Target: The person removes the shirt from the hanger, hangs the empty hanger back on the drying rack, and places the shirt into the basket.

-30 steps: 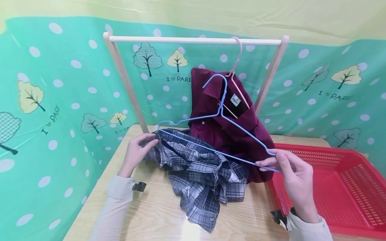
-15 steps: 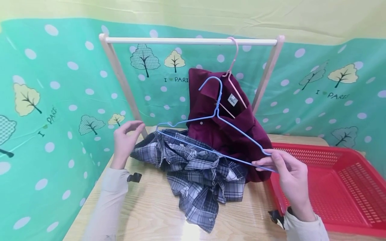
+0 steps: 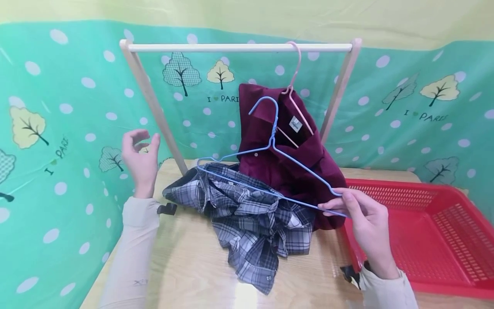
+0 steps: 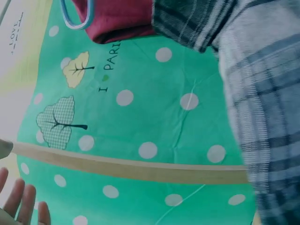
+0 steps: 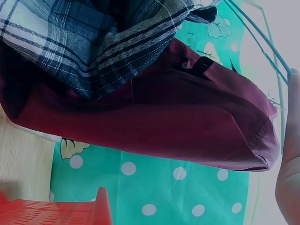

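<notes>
A blue wire hanger [image 3: 301, 162] is held up by my right hand [image 3: 366, 223], which pinches its right end between thumb and fingers. The hanger's left end reaches into a grey and black plaid shirt [image 3: 247, 214], which hangs bunched from it down toward the table. My left hand [image 3: 140, 156] is raised apart from the shirt, left of the rack, its fingers loosely bent with nothing in them. In the left wrist view, fingers [image 4: 26, 206] show at the lower left, and plaid cloth [image 4: 272, 103] fills the right side.
A wooden rack with a white bar [image 3: 231, 48] stands behind. From it a maroon shirt [image 3: 258, 128] hangs on a pink hanger [image 3: 297, 64]. A red plastic basket [image 3: 424, 189] sits at the right of the wooden table [image 3: 185, 266].
My left hand has let go of the shirt's left side and moved up and left. The plaid shirt's side has dropped outward to the left. My right hand keeps its grip on the hanger.
</notes>
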A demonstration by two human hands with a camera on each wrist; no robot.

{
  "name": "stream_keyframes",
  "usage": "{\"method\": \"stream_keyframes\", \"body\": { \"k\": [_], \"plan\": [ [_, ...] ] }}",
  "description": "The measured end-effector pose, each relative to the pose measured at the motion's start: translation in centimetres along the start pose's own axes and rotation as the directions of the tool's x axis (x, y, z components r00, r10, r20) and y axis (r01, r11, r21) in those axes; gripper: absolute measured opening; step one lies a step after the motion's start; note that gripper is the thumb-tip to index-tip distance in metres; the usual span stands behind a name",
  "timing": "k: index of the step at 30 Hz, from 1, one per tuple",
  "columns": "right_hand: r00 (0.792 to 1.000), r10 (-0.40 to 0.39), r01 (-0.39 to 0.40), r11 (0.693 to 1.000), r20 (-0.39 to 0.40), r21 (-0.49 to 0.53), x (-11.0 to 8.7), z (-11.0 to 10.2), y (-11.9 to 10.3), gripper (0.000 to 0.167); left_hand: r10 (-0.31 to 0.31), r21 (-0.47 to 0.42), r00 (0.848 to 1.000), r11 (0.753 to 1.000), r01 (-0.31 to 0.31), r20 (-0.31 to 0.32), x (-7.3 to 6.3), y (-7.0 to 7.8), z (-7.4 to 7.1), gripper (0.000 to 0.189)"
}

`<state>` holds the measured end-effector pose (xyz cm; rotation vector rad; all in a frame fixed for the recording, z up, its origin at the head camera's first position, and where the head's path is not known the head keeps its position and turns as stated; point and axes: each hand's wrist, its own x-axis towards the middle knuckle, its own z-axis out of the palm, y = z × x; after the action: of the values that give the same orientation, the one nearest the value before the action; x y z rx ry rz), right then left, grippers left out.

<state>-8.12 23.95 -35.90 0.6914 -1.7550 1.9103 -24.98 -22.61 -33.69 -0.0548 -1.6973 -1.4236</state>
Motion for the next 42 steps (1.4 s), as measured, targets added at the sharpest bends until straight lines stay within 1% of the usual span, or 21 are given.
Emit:
{"method": "stream_keyframes", "body": {
  "k": [3,5,8,9,12,15,21,26,30,33,37,41,42],
  "plan": [
    [1.0,-0.009,0.009,1.0,-0.001,0.014,0.1,0.0,0.1,0.023,-0.038,0.0,0.998,0.999,0.038,0.04,0.6,0.2,0.3,0.044],
    [1.0,-0.009,0.009,1.0,-0.004,0.018,0.1,0.0,0.0,0.023,-0.079,0.016,0.995,0.997,0.078,0.064,1.0,0.5,0.6,0.052],
    [1.0,-0.006,0.006,1.0,-0.006,0.022,0.1,0.0,0.0,0.024,-0.135,0.05,0.987,0.99,0.13,0.091,1.5,0.8,1.0,0.058],
    [1.0,-0.005,0.005,1.0,-0.008,0.02,0.1,0.0,0.0,0.024,-0.144,0.058,0.985,0.989,0.139,0.097,1.7,0.8,1.1,0.06],
    [1.0,0.005,-0.005,1.0,-0.008,0.02,0.1,0.1,0.1,0.024,-0.157,0.073,0.982,0.986,0.149,0.108,2.0,0.6,1.2,0.061],
    [1.0,0.016,-0.016,1.0,-0.002,0.016,0.0,0.2,0.2,0.024,-0.164,0.065,0.98,0.985,0.157,0.111,2.1,0.4,1.2,0.061],
    [1.0,0.029,-0.029,1.0,0.001,-0.001,-0.1,0.4,0.4,0.024,-0.197,0.08,0.975,0.979,0.189,0.108,2.3,-0.3,1.4,0.055],
    [1.0,0.022,-0.022,1.0,-0.01,-0.013,0.0,0.2,0.3,0.024,-0.196,0.09,0.972,0.979,0.186,0.132,2.6,-0.8,1.9,0.045],
    [1.0,0.024,-0.024,1.0,-0.003,-0.008,0.1,0.2,0.4,0.024,-0.187,0.116,0.974,0.978,0.172,0.131,2.8,-1.0,2.2,0.038],
    [1.0,0.024,-0.024,1.0,-0.003,-0.002,0.1,0.3,0.4,0.024,-0.18,0.136,0.974,0.978,0.161,0.137,2.9,-1.0,2.4,0.037],
    [1.0,0.019,-0.019,1.0,-0.005,0.008,0.1,0.4,0.5,0.025,-0.183,0.146,0.972,0.976,0.162,0.148,3.0,-0.8,2.6,0.038],
    [1.0,0.016,-0.015,1.0,-0.008,0.018,0.0,0.5,0.6,0.024,-0.193,0.153,0.97,0.974,0.17,0.151,3.0,-1.0,2.8,0.037],
    [1.0,0.016,-0.016,1.0,-0.01,0.02,0.0,0.5,0.6,0.024,-0.187,0.156,0.971,0.974,0.163,0.152,3.0,-1.1,2.8,0.036]
  ]
}}
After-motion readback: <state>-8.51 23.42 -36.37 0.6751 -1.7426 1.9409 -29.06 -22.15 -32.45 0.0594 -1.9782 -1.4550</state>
